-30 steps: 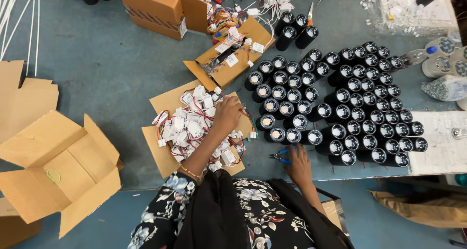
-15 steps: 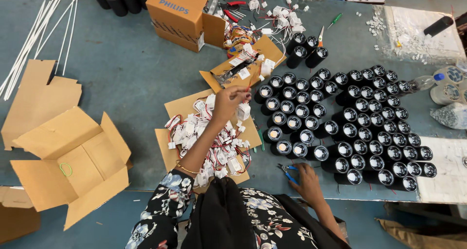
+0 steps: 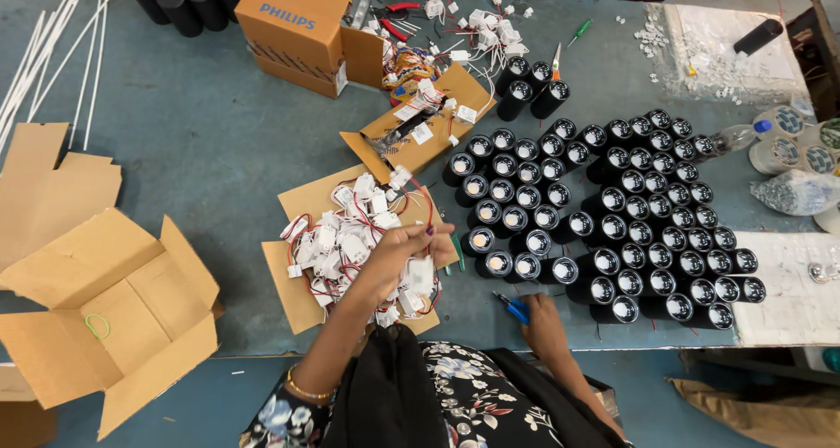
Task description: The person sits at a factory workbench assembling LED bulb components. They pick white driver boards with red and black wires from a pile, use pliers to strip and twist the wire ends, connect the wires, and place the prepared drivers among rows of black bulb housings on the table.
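Holding white module [image 3: 420,273] left hand [image 3: 398,248]; right hand [image 3: 542,318] beside blue pliers [image 3: 514,307].

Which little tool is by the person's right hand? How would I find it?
Find the big cluster of black cylinders on the blue-grey table. At its near edge rests the right hand, touching small pliers. Their blue handles set them apart.

Left hand [image 3: 398,247] raised, fingers [image 3: 435,230] pinched; right hand [image 3: 544,317] rests low.

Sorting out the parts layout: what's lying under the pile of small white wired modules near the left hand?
A flat cardboard sheet lies under the white wired modules. The left hand covers part of the pile; the sheet's middle is hidden.
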Demonstrator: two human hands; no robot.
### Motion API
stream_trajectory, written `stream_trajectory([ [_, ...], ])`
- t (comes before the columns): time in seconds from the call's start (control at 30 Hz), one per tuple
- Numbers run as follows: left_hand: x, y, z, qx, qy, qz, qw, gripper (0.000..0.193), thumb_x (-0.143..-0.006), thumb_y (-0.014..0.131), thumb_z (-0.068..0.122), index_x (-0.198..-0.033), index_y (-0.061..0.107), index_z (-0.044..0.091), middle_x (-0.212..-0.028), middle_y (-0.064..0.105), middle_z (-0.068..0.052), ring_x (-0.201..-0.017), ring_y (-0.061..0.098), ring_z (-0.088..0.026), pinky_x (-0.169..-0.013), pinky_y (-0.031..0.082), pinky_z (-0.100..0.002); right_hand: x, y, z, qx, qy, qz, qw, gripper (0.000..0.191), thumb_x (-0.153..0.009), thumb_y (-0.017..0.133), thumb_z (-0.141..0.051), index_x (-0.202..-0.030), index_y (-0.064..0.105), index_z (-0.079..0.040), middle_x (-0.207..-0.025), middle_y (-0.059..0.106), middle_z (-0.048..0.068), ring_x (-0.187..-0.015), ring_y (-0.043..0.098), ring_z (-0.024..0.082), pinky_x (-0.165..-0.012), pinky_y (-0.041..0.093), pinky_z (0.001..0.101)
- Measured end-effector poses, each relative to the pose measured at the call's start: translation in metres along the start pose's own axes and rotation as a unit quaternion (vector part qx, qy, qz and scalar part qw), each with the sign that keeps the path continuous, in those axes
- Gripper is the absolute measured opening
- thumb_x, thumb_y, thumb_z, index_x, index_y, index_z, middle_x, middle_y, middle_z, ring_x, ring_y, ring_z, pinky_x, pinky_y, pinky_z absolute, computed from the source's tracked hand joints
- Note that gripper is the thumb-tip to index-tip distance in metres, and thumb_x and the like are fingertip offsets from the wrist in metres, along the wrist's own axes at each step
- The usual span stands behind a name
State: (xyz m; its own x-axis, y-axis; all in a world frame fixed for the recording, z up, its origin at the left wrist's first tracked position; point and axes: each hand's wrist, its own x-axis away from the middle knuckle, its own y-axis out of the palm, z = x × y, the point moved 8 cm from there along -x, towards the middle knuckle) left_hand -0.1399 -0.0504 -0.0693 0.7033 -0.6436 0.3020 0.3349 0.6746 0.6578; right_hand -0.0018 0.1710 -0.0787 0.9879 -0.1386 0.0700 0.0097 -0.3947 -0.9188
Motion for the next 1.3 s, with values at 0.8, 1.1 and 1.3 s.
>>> stream_trajectory([
  [0.8,0.058,0.024,-0.004,-0.116,-0.082,-0.105,0.984,0.034,-0.1,0.054,0.021,-0.097,0.066,-0.01,-0.049,0.059,-0.011,-0.037,0.053,-0.012,-0.036,0.037,-0.024,0.0,-0.01,-0.107,-0.511,0.029,-0.386,0.767,0.059,-0.085,0.063,-0.009,-0.142,0.047,-0.003,-0.114,0.068,0.008,-0.106,0.064,0.015,-0.097,0.049,0.0299],
  [1.1,0.055,0.028,-0.003,-0.119,-0.095,-0.151,0.977,0.038,-0.098,0.05,0.017,-0.105,0.072,-0.013,-0.049,0.058,-0.01,-0.035,0.05,-0.011,-0.038,0.041,-0.023,0.001,-0.018,-0.106,-0.51,0.058,-0.378,0.77,0.038,-0.09,0.064,-0.01,-0.126,0.058,0.0,-0.098,0.067,0.008,-0.092,0.063,0.015,-0.087,0.051,0.0304],
  [1.3,0.052,0.027,-0.003,-0.127,-0.088,-0.154,0.976,0.038,-0.098,0.05,0.017,-0.107,0.071,-0.013,-0.05,0.059,-0.01,-0.035,0.05,-0.012,-0.037,0.04,-0.023,0.0,-0.023,-0.114,-0.546,0.051,-0.378,0.746,0.033,-0.092,0.065,-0.01,-0.12,0.059,0.008,-0.096,0.067,0.012,-0.091,0.064,0.019,-0.086,0.052,0.0338],
])
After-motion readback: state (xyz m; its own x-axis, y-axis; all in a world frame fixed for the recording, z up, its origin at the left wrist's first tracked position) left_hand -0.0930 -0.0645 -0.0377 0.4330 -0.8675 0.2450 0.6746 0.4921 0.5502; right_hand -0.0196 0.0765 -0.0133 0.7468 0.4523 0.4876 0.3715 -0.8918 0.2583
